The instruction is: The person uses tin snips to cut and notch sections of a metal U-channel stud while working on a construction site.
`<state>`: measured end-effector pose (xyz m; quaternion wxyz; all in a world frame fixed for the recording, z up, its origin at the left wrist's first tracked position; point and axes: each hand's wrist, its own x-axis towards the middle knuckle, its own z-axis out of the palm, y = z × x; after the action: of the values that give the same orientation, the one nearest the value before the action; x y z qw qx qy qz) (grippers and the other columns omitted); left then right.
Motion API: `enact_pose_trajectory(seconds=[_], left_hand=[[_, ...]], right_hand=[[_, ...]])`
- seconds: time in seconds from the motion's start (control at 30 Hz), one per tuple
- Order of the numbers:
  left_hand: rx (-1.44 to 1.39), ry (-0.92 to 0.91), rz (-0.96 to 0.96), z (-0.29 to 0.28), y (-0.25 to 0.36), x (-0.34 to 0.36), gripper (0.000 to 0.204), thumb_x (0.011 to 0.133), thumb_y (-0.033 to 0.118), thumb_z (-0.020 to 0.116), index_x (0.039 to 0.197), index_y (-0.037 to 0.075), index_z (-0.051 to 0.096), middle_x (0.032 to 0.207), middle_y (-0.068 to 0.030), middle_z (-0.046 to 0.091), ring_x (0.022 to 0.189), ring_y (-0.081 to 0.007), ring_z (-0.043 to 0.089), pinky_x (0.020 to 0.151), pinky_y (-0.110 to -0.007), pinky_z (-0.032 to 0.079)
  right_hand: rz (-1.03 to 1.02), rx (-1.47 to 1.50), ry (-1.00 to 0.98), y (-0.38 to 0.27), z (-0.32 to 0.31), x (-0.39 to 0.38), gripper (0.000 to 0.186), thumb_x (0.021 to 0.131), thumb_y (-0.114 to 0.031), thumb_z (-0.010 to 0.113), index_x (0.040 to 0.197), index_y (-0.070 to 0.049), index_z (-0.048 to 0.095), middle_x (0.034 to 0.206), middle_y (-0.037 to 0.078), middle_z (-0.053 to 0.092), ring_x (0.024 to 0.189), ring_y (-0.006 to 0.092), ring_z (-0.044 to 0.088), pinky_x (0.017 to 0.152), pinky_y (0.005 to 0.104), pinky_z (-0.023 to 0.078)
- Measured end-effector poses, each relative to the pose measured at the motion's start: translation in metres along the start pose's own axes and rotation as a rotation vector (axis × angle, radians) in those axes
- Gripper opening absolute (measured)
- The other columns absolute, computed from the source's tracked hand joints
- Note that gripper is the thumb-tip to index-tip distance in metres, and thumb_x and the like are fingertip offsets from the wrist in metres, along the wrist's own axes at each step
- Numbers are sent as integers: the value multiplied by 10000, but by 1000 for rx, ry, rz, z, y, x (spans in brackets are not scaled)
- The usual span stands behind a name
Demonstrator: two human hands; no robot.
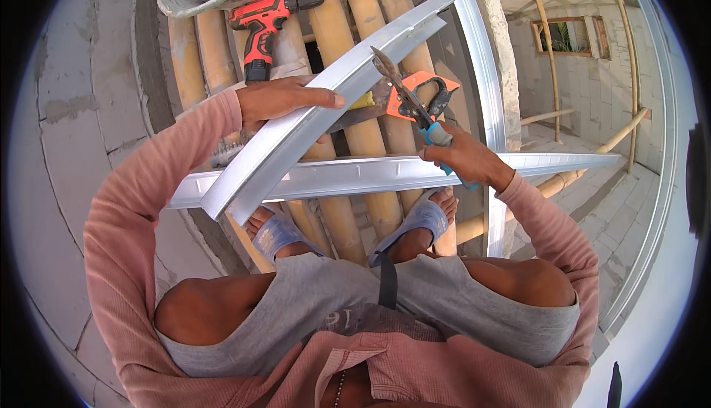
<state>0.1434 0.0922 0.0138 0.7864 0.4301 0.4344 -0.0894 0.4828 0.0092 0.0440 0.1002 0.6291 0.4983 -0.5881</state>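
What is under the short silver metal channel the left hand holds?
Under the short channel: yellowish bamboo poles, part of the left hand and, near its lower end, a long silver channel. The rest is hidden; I can't tell whether the orange-handled saw continues there.

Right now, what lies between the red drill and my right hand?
In the head view: the silver metal strip, then the orange-handled saw and the snips, over bamboo poles.
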Motion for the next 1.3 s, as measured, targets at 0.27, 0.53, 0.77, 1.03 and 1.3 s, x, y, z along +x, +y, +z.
enact_pose_trajectory(seconds=[0.27, 0.53, 0.77, 1.03, 1.3], left_hand=[[72, -9, -30, -8, -8, 7, 962, 880, 631, 696, 1509, -39, 410, 1135, -218, 701, 944, -235, 748, 796, -344, 606], [177, -2, 15, 2, 1, 4, 939, 845, 636, 714, 1525, 43, 452, 1107, -148, 686, 975, -208, 691, 828, -347, 563], [340, 1, 110, -10, -10, 4, 963, 858, 624, 691, 1555, 28, 394, 1132, -177, 704, 1016, -215, 694, 898, -351, 547], [407, 9, 89, -1, -15, 9, 981, 859, 623, 665, 1589, 41, 364, 1303, -210, 650, 1107, -261, 658, 971, -348, 513], [426, 52, 210, -2, -12, 3, 1000, 849, 606, 662, 1615, 57, 326, 1326, -217, 640, 1139, -287, 645, 1003, -365, 493]], right_hand=[[-4, -130, 35, -5, 1, -5, 502, 870, -336, 628, 1158, 74, 605, 843, 289, 673, 803, 403, 668, 817, 473, 512], [-31, -226, 93, 3, 0, -17, 454, 882, -330, 636, 1089, 74, 626, 742, 256, 665, 705, 398, 658, 758, 474, 516], [40, -34, -69, -3, -2, -9, 973, 866, -666, 681, 1443, 95, 493, 1049, 272, 710, 1049, 342, 695, 933, 430, 513], [109, 89, -130, -9, 14, -3, 1273, 814, -810, 648, 1590, 114, 243, 1475, 401, 479, 1425, 454, 474, 1167, 466, 380], [27, -39, -100, -18, 8, -9, 1194, 814, -759, 686, 1599, 48, 286, 1569, 350, 392, 1468, 441, 413, 1203, 463, 342]])
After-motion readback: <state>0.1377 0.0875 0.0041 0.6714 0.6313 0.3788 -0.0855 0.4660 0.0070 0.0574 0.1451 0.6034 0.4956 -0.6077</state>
